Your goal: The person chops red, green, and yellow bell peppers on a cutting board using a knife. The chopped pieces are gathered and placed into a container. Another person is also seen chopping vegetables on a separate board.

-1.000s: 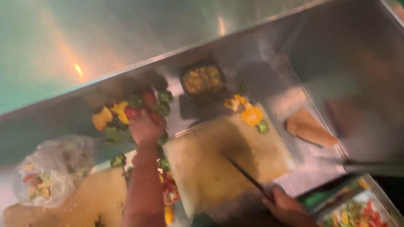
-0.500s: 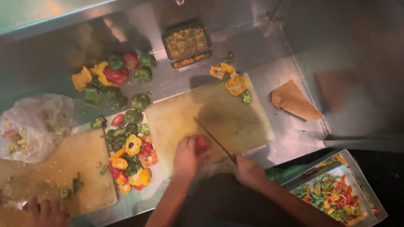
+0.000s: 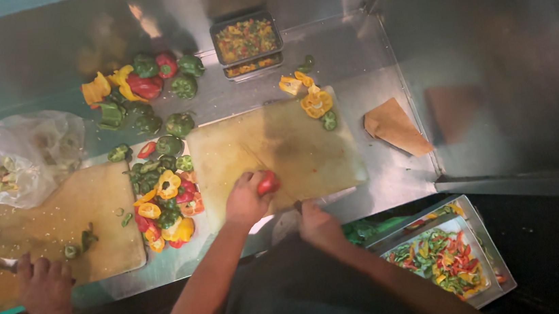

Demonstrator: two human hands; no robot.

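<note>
Two cutting boards lie side by side on the steel counter [image 3: 383, 99], and the person's work is on the right-hand board [image 3: 279, 153]. The left hand [image 3: 246, 198] curls its fingers around a small red pepper [image 3: 267, 182], pinning it to the board's near edge. The right hand [image 3: 317, 225] is closed on a knife handle, though the blade is hard to make out. Judging by the scene, a good share is done: a tray of sliced peppers [image 3: 439, 257] sits low at the right, fairly full. Plenty remains, with a pile of whole peppers [image 3: 160, 196] between the boards and more peppers [image 3: 142, 81] at the back. Compared with half a second ago, the left hand has drawn the pepper nearer the board's front edge and the knife hand has dropped lower. A co-worker's hand [image 3: 46, 285] rests on the left board [image 3: 54, 226].
</note>
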